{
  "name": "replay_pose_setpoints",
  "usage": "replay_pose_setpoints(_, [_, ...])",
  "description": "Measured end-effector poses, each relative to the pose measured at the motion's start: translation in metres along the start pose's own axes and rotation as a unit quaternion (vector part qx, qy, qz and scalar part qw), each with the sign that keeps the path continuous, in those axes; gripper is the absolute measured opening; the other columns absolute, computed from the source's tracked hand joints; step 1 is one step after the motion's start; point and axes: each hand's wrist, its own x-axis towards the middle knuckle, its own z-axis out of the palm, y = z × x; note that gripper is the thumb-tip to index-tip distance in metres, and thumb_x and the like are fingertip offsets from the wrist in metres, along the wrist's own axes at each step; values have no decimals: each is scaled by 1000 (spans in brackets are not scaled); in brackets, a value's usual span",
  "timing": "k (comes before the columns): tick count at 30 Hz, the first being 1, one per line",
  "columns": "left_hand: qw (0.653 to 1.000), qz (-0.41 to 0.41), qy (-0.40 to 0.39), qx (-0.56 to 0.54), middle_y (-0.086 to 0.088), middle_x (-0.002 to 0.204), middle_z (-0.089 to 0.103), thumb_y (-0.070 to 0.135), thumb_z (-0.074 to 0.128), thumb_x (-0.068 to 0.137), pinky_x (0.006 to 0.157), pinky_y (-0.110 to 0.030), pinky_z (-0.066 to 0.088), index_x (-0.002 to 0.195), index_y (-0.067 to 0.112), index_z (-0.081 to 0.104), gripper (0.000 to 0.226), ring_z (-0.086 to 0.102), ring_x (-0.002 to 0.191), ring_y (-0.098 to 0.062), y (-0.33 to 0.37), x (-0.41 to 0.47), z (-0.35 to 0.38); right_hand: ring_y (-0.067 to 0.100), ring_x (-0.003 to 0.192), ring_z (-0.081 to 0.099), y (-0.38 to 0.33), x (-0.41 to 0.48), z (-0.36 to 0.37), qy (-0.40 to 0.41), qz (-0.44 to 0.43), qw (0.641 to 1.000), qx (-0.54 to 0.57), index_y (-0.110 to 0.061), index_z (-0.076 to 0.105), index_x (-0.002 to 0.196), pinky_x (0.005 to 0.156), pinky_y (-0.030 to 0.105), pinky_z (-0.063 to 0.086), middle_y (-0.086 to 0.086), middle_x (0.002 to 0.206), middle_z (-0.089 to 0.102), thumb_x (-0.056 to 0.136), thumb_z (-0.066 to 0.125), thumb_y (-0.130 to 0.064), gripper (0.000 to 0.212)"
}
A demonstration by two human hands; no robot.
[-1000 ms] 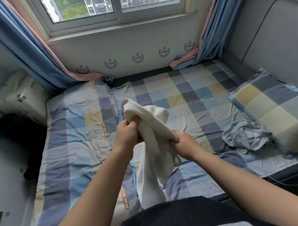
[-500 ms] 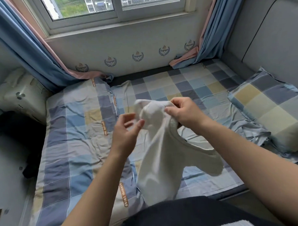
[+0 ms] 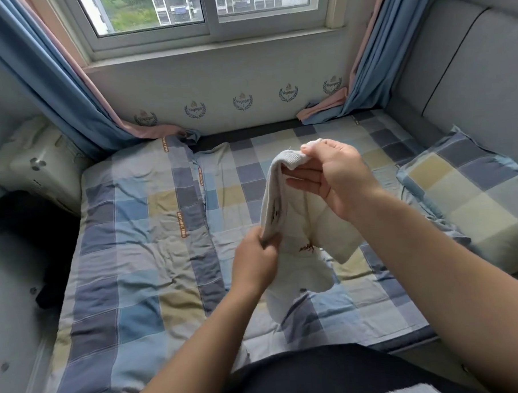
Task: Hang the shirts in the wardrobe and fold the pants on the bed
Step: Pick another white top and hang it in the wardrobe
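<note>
I hold a white shirt (image 3: 296,272) up over the checked bed (image 3: 142,261). My right hand (image 3: 332,178) pinches its ribbed collar at the top, thumb and forefinger on the cloth, the other fingers stretched out. Lower down, my left hand (image 3: 254,259) grips a bunched edge of the same shirt. The garment hangs between both hands, a short sleeve dangling to the right and small brown embroidery showing near the middle. A crumpled grey garment (image 3: 439,218) lies on the bed by the pillow, mostly hidden behind my right forearm.
A checked pillow (image 3: 474,193) leans against the grey padded headboard (image 3: 469,77) on the right. Blue curtains (image 3: 54,80) hang at both sides of the window (image 3: 202,11). A white bag (image 3: 34,167) and dark clothing (image 3: 31,236) sit left of the bed.
My right hand has risen with the collar, while my left hand has dropped and taken hold of the shirt's lower edge. The shirt now hangs stretched longer between them.
</note>
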Motion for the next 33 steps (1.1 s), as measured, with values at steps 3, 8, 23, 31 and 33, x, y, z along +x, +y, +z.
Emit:
replay_pose_setpoints(3, [997,7,64,-46,10,61,51,26,63,98,56,-33,34,68,20,54,31,48,61,-14,-21,16,-22,30,89,76,4,5,-17,55,-3,998,31,-11,61,97,66,37,60,17,95,76,98,53,-13,8])
replay_pose_setpoints(8, [974,46,135,-177,17,56,50,28,60,101,51,-16,35,69,19,64,34,40,54,2,-9,29,-57,20,77,75,43,-4,-59,161,79,978,103,-11,64,107,59,29,57,10,86,76,102,51,-18,15])
replay_pose_setpoints(23, [959,185,-206,-59,14,75,73,30,66,93,65,-11,45,81,37,77,18,62,69,1,55,2,-106,9,147,20,118,-82,-18,-10,-90,888,-451,-45,39,144,119,41,15,-13,158,29,88,67,-55,64])
replay_pose_setpoints(31, [922,229,-312,35,8,81,74,17,75,90,68,-20,49,85,33,76,16,66,75,-6,7,3,-161,25,82,52,179,-124,17,42,5,833,-551,-25,48,70,79,36,34,-7,70,53,88,67,-30,27])
replay_pose_setpoints(33, [904,233,-339,113,7,79,71,10,75,86,65,-21,47,82,34,72,25,62,72,-7,-16,1,-164,22,86,55,198,-152,15,83,28,802,-590,-25,52,67,97,34,28,-7,71,55,87,68,-34,27])
